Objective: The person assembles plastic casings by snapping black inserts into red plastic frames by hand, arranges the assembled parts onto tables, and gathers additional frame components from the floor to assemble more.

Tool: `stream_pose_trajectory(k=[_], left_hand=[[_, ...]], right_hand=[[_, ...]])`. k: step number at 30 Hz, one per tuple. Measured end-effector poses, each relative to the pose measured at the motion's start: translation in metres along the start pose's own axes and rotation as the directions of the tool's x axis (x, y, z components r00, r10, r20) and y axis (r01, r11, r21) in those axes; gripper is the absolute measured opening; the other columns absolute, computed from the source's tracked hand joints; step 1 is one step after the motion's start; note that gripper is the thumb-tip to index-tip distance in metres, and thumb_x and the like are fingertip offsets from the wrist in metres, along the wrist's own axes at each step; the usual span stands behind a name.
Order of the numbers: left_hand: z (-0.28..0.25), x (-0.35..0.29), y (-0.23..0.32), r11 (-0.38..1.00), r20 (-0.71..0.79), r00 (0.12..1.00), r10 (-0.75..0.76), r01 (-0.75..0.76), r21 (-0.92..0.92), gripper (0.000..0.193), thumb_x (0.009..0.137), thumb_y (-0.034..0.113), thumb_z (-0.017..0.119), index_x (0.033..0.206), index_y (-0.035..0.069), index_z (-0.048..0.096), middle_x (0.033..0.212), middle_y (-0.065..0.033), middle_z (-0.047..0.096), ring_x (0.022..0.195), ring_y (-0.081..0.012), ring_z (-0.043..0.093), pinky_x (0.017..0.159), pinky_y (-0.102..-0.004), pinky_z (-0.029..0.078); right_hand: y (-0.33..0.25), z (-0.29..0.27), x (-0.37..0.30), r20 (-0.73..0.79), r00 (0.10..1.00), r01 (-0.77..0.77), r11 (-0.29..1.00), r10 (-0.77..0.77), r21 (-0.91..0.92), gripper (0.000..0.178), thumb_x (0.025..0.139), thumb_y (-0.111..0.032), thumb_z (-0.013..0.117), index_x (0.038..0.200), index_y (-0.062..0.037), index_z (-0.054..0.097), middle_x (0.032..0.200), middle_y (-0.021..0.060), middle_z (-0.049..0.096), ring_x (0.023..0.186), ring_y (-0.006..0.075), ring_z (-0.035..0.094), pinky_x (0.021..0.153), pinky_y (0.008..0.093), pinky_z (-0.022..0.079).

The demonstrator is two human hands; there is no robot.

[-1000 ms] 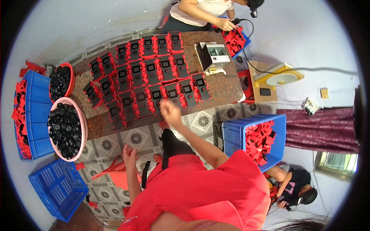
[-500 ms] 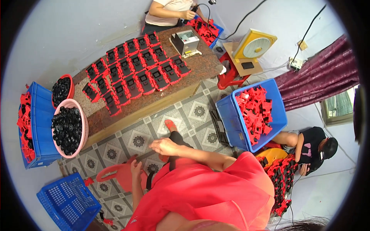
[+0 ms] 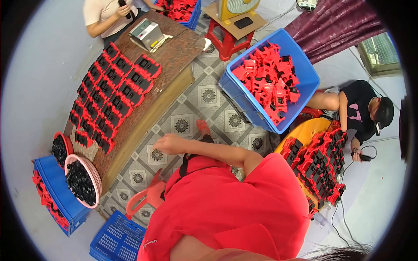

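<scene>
My right hand (image 3: 169, 144) is held out in front of my red shirt, above the patterned tile floor (image 3: 181, 125). Its fingers are loosely curled together, and nothing shows in them. My left hand is out of sight. Nearest to my right hand is the stone-topped counter (image 3: 176, 43), a short way off to the left. Rows of red-and-black plastic housings (image 3: 114, 89) lie on the counter, apart from the hand. Below the hand stands a red plastic chair (image 3: 153, 198).
Blue bins of red parts stand at right (image 3: 297, 48) and left (image 3: 65, 187). A pink basket (image 3: 98, 182) holds black parts. A blue crate (image 3: 117, 239) is on the floor. Co-workers work behind the counter (image 3: 106, 19) and at a yellow table (image 3: 310, 127) of housings.
My body has turned and moved toward the right, so the counter appears farther left and the blue bin closer. My left hand has gone out of view; my right hand stays raised.
</scene>
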State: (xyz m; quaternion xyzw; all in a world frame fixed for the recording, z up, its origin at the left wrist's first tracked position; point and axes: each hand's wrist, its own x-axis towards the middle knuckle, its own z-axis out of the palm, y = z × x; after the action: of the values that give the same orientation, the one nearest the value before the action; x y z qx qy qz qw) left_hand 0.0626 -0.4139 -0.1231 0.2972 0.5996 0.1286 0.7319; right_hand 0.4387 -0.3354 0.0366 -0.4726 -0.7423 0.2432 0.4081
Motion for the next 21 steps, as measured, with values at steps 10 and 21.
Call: stream_pose_trajectory(k=[10,21], left_hand=[[0.097,0.035,0.063,0.990,-0.064,0.988,0.141,-0.142,-0.017,0.038,0.090,0.014,0.064,0.124,0.002,0.051,0.090,-0.0082,0.065,0.074,-0.0133,0.061,0.064,-0.0264,0.051],[0.073,-0.001,-0.020,0.962,-0.374,0.915,0.151,-0.048,0.270,0.050,0.085,0.028,0.068,0.121,-0.004,0.055,0.103,-0.0155,0.065,0.091,-0.0194,0.062,0.080,-0.0298,0.051]], right_hand=[[0.072,-0.078,-0.048,-0.042,0.929,-0.367,0.930,0.368,0.026,0.018,0.084,-0.016,0.054,0.095,-0.0104,0.067,0.093,0.0122,0.067,0.085,0.0330,0.065,0.073,0.0442,0.052],[0.141,-0.029,-0.115,0.305,0.731,-0.573,0.792,0.610,-0.212,0.025,0.079,-0.021,0.060,0.097,-0.0053,0.066,0.094,0.0184,0.066,0.088,0.0383,0.062,0.075,0.0469,0.050]])
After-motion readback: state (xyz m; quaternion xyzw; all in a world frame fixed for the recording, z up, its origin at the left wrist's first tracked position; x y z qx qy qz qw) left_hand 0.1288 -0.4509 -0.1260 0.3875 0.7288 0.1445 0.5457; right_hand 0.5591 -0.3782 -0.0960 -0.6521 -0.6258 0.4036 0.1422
